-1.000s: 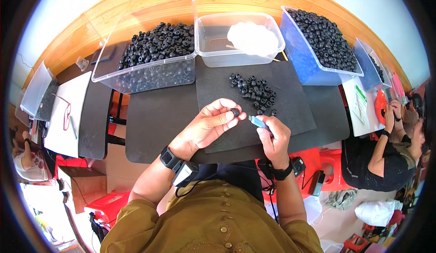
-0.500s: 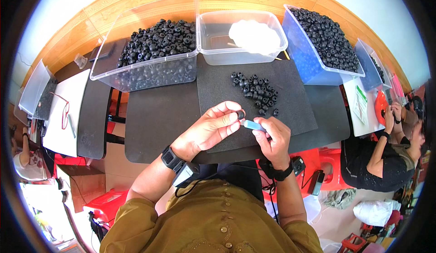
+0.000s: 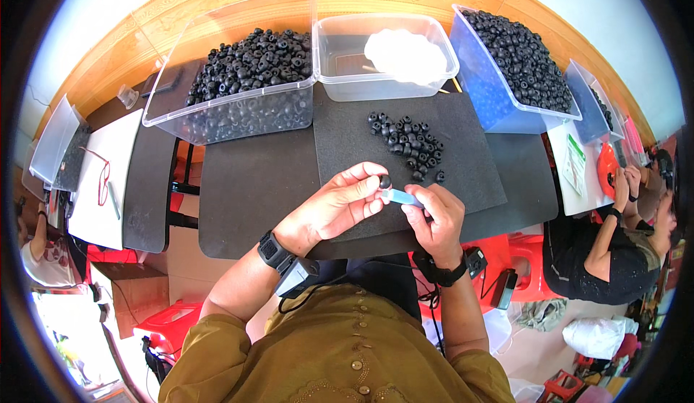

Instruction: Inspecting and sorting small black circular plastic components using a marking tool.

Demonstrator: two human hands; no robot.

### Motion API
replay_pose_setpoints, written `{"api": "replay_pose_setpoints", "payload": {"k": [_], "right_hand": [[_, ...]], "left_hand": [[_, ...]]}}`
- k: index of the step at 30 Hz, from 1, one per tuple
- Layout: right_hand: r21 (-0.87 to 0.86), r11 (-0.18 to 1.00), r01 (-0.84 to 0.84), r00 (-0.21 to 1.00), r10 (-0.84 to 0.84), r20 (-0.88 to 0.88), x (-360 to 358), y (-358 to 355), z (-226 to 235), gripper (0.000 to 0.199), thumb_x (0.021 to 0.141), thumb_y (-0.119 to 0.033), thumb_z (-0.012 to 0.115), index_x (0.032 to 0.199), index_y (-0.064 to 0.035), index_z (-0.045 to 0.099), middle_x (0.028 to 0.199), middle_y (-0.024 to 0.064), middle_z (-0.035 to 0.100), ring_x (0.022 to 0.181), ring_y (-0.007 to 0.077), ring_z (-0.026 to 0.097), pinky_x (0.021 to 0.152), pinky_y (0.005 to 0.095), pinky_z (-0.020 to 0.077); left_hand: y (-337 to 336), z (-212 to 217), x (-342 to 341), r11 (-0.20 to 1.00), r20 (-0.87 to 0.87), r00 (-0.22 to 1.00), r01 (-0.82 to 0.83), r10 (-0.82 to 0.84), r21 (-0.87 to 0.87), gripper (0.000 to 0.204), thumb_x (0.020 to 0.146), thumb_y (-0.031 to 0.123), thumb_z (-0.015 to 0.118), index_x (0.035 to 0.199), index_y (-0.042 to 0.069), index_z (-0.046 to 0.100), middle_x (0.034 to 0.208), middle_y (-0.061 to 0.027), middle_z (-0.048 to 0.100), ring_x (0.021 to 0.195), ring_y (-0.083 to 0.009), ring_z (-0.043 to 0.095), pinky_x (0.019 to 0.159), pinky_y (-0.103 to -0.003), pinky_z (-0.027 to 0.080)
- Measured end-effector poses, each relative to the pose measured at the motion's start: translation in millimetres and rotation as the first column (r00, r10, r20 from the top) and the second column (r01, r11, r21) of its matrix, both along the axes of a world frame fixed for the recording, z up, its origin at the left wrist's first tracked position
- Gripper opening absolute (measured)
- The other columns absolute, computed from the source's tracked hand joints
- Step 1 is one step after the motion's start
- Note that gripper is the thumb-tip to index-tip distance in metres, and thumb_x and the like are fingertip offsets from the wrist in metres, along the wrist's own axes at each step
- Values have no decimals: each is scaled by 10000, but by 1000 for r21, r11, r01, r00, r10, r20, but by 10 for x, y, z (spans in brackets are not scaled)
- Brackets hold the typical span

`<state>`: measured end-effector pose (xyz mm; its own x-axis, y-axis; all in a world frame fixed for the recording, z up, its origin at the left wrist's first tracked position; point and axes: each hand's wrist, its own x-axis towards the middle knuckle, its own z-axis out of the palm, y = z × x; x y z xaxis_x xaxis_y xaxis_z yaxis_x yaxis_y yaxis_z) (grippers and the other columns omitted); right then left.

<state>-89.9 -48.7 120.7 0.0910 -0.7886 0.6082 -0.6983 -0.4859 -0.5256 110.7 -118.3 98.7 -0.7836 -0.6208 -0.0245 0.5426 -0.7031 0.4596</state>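
Between the thumb and fingertips of my left hand (image 3: 338,202) is a small round black bead-like piece (image 3: 385,182). My right hand (image 3: 439,221) grips a slim light-blue tool (image 3: 403,198). The tool's front end points left and meets the left fingertips just below the piece; its very tip is hard to make out. Just beyond my hands, a loose pile of similar black pieces (image 3: 408,143), with holes in them, lies on a dark mat (image 3: 473,175).
At the back left stands a clear bin (image 3: 238,117) of black pieces. Beside it is a clear tub (image 3: 340,88) with a bright white bundle (image 3: 405,54). A bluish bin (image 3: 499,106) heaped with pieces stands right. Another person (image 3: 600,258) sits at the right.
The blue tool has shifted slightly left, closer against the black piece and left fingertips. Both hands otherwise stay nearly in place.
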Motion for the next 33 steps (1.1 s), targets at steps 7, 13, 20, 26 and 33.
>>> {"api": "replay_pose_setpoints", "payload": {"k": [7,13,20,26,33], "right_hand": [[-21,1000,5,1000,-5,6,-1,-9,-19,219,816,-199,714,948,-30,671,700,86,600,583,260,583,528,359,445],[3,999,35,999,-35,17,-16,3,-25,216,818,-191,712,958,-31,674,701,87,601,583,258,584,528,357,445],[4,1000,16,1000,-16,-5,-12,7,-4,211,812,-182,715,960,-36,678,693,80,602,568,247,582,520,351,444],[3,1000,20,1000,-20,10,-9,12,-4,205,815,-178,710,957,-34,679,687,78,600,569,242,587,522,346,447],[12,1000,7,1000,-7,0,-17,15,8,205,822,-182,707,961,-34,680,678,76,594,562,237,586,517,343,446]], "left_hand": [[3,5,1,1000,-2,1000,23,-23,-12,187,952,146,606,1125,76,602,1004,-62,644,916,-156,629,813,-261,514],[5,2,-4,1000,4,1000,16,-16,-19,161,941,122,620,1095,78,605,1020,-68,642,929,-157,631,817,-257,526],[1,16,-8,999,29,999,-19,21,-49,141,937,122,626,1068,75,606,1035,-57,641,932,-139,625,820,-254,523],[1,6,-9,997,47,999,-13,17,-72,136,940,126,622,1064,75,601,1033,-52,638,929,-131,624,823,-253,521],[4,31,-19,996,51,998,-22,27,-88,132,943,126,618,1063,75,596,1031,-42,628,923,-120,614,823,-246,514]]}}
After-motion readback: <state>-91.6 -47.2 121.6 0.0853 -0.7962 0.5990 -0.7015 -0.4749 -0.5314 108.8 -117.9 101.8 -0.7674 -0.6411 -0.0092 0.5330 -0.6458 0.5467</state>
